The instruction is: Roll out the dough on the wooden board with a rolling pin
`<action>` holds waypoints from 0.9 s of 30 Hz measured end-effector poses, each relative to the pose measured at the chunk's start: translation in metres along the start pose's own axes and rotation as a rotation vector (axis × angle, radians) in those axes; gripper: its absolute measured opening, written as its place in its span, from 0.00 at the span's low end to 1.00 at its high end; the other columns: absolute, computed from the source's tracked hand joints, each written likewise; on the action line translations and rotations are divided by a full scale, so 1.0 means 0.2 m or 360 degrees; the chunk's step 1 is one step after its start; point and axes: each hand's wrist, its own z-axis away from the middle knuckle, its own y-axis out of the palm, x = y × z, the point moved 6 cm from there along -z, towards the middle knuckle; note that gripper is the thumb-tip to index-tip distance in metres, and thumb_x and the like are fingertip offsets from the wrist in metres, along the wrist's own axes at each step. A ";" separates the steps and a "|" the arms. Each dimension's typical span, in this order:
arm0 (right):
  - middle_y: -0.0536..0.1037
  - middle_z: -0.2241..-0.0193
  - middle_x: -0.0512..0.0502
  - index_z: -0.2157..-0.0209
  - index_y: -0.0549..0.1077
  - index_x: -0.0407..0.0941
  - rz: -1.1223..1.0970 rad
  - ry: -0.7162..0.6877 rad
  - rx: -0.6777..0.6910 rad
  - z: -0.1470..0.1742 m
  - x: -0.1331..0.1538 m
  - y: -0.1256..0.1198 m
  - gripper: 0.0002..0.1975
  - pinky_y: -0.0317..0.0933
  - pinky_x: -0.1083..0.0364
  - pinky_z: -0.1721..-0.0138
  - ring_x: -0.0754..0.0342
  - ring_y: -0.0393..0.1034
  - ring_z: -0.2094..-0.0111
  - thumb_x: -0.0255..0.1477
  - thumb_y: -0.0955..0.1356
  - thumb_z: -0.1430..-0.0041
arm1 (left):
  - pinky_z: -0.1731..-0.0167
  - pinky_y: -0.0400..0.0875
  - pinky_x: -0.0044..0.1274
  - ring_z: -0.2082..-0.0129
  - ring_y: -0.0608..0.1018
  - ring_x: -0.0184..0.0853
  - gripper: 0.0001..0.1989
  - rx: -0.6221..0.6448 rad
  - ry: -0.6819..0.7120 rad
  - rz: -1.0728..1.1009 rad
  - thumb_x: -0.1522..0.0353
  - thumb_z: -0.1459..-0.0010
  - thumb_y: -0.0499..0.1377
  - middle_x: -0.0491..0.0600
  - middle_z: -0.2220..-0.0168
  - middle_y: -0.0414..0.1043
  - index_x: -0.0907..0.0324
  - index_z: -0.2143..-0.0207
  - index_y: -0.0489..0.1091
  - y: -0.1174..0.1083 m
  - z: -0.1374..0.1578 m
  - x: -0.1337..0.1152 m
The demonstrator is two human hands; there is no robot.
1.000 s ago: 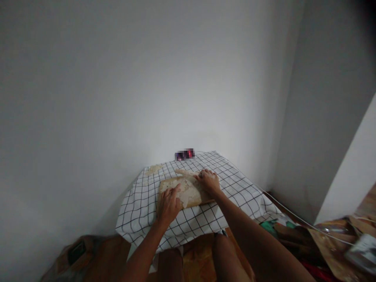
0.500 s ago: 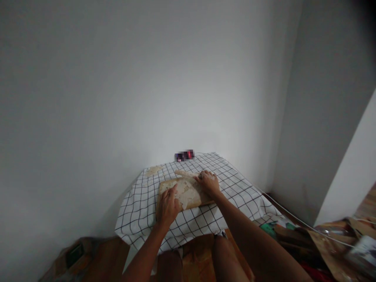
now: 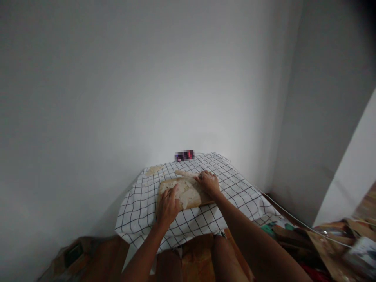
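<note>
A flour-dusted wooden board (image 3: 195,205) lies on the checked tablecloth, with pale, thin dough (image 3: 187,193) spread unevenly over it. My left hand (image 3: 168,203) rests on the board's left part, fingers stretched out and apart, touching the edge of the dough. At the board's far right, my right hand (image 3: 208,181) is closed round one end of a slim, floury rolling pin (image 3: 184,173). The pin's free end points left along the board's far edge. My right palm hides its other end.
The checked cloth (image 3: 235,196) covers a small table against a white wall. Flat pale pieces (image 3: 153,170) lie at its far left corner. A blurred-out dark object (image 3: 184,155) stands at the back. A white cable (image 3: 289,213) runs along the right, above bags (image 3: 320,250) on the floor.
</note>
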 end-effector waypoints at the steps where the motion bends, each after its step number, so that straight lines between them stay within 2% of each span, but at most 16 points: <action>1: 0.82 0.47 0.37 0.49 0.77 0.45 -0.0003 0.0003 -0.0001 0.00 0.00 0.00 0.22 0.60 0.48 0.45 0.44 0.75 0.45 0.49 0.64 0.22 | 0.36 0.71 0.40 0.40 0.76 0.44 0.33 0.0012 0.0009 -0.0012 0.76 0.36 0.51 0.54 0.41 0.80 0.56 0.29 0.66 0.00 0.00 0.00; 4: 0.82 0.47 0.37 0.49 0.77 0.45 -0.0005 0.0008 0.0010 0.00 0.00 0.00 0.22 0.60 0.48 0.44 0.44 0.75 0.45 0.49 0.64 0.22 | 0.38 0.71 0.41 0.44 0.77 0.45 0.30 0.0064 0.0026 -0.0065 0.75 0.35 0.52 0.53 0.44 0.81 0.56 0.32 0.69 0.01 0.00 -0.01; 8: 0.82 0.48 0.38 0.50 0.77 0.45 0.0000 -0.0004 0.0009 0.00 0.00 0.00 0.22 0.60 0.48 0.44 0.44 0.75 0.45 0.49 0.64 0.22 | 0.37 0.70 0.43 0.43 0.78 0.45 0.30 0.0058 -0.0006 -0.0011 0.75 0.35 0.52 0.54 0.43 0.81 0.57 0.33 0.69 0.00 0.00 -0.01; 13: 0.82 0.48 0.38 0.49 0.77 0.44 0.0048 -0.0017 -0.0004 0.00 0.00 0.01 0.23 0.61 0.48 0.45 0.43 0.75 0.45 0.49 0.64 0.22 | 0.35 0.70 0.42 0.39 0.79 0.43 0.29 -0.0090 -0.0245 0.0275 0.72 0.33 0.55 0.53 0.44 0.82 0.55 0.30 0.66 -0.01 -0.04 0.07; 18: 0.82 0.47 0.38 0.49 0.77 0.45 0.0028 -0.0023 -0.0007 0.00 0.00 0.02 0.22 0.60 0.48 0.45 0.44 0.74 0.45 0.49 0.65 0.22 | 0.40 0.76 0.38 0.48 0.83 0.40 0.23 -0.0091 -0.0425 0.0399 0.75 0.34 0.55 0.50 0.53 0.86 0.55 0.39 0.74 0.03 -0.04 0.13; 21: 0.82 0.46 0.37 0.49 0.77 0.45 0.0005 -0.0017 -0.0005 -0.01 0.00 0.02 0.22 0.60 0.48 0.45 0.43 0.74 0.44 0.49 0.64 0.22 | 0.42 0.77 0.35 0.50 0.83 0.40 0.23 -0.0166 -0.0411 0.0353 0.78 0.36 0.53 0.50 0.57 0.86 0.56 0.44 0.77 0.02 -0.02 0.14; 27: 0.82 0.47 0.36 0.49 0.77 0.44 -0.0022 0.0004 0.0004 -0.01 0.00 0.01 0.23 0.60 0.48 0.45 0.43 0.75 0.46 0.49 0.64 0.23 | 0.39 0.76 0.36 0.49 0.83 0.41 0.28 -0.0151 -0.0295 0.0308 0.82 0.39 0.52 0.48 0.56 0.85 0.54 0.42 0.78 -0.01 0.00 0.11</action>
